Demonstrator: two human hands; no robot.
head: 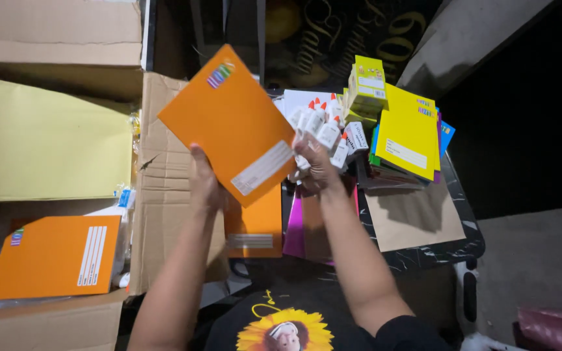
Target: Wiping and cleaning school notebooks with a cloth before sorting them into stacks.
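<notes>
Both hands raised over the worktop (424, 250): left hand (204, 185) closed on the lower left edge of an orange exercise book (229, 123), fingers behind the cover, thumb side toward the camera; right hand (315, 166) gripping the same book at its lower right edge, curled shut around it. Book held tilted, one corner pointing up, white label strip near the lower edge, small coloured sticker near the top corner. Just below it, a second orange exercise book (255, 224) lying flat, next to a magenta sheet (294, 227). Behind the right hand, a cluster of white glue bottles (323, 127) with red tips. Further right, a stack of yellow exercise books (408, 136) over other coloured covers, small yellow-green boxes (367, 81) on top. Brown paper bag (414, 218) flat on the dark marbled worktop. At left, an open cardboard box (164, 188) holding another orange exercise book (56, 257) in clear wrap and a pale yellow sheet (43, 140).
</notes>
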